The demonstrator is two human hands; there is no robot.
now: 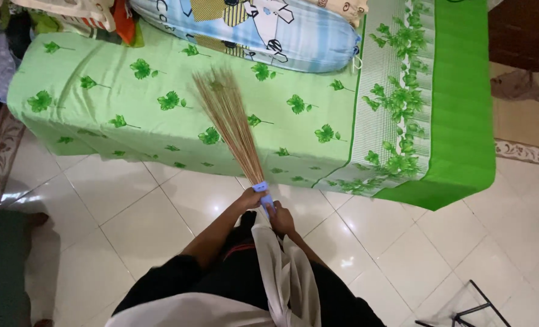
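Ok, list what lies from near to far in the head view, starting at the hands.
Hands, left and right, gripping the blue handle → white tiled floor → broom bristles over the green leaf-print sheet → blue bolster pillow.

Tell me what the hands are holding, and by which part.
Both hands hold a stick broom by its blue handle: left hand up near the bristle base, right hand at the handle's lower end. The bristles fan out over the green bed.
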